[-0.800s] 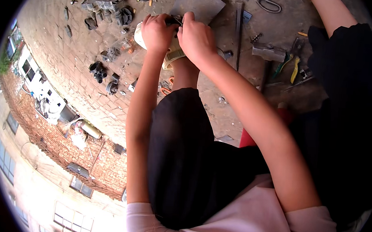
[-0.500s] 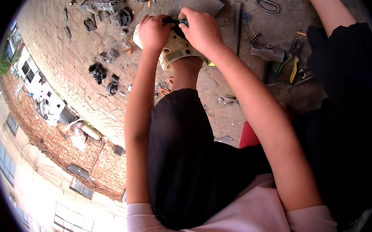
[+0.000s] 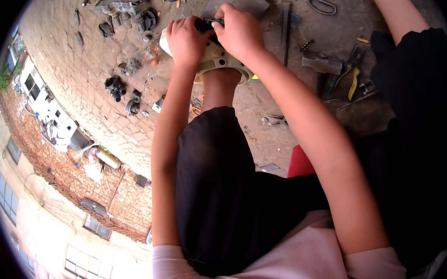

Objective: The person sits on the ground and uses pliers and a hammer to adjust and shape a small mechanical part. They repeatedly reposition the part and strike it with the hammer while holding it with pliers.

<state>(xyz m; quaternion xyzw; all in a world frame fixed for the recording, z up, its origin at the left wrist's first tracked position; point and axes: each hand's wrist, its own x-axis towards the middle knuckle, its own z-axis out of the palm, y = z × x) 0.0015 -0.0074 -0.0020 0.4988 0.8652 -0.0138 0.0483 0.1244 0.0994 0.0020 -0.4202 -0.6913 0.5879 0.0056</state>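
My left hand (image 3: 186, 39) is closed around a dark, mostly hidden piece, steadying it above a cream clog (image 3: 219, 62) on a foot. Close beside it, my right hand (image 3: 241, 36) grips a tool with a teal handle (image 3: 220, 21). Its thin shaft points toward the left hand and the dark piece, but I cannot tell whether the tip touches it. Fingers hide most of both things. Beyond the hands lies a flat grey metal plate (image 3: 238, 0).
Scissors (image 3: 321, 4), a hammer (image 3: 322, 62) and pliers with green and yellow handles (image 3: 346, 78) lie to the right, near a dark metal bar (image 3: 285, 35). Dark machine parts (image 3: 126, 8) are scattered at left on the brick paving. A black-clothed leg (image 3: 414, 80) borders the right.
Both hands have shifted slightly, the right one a little to the left and up. The left wrist has turned a bit. Both grips remain.
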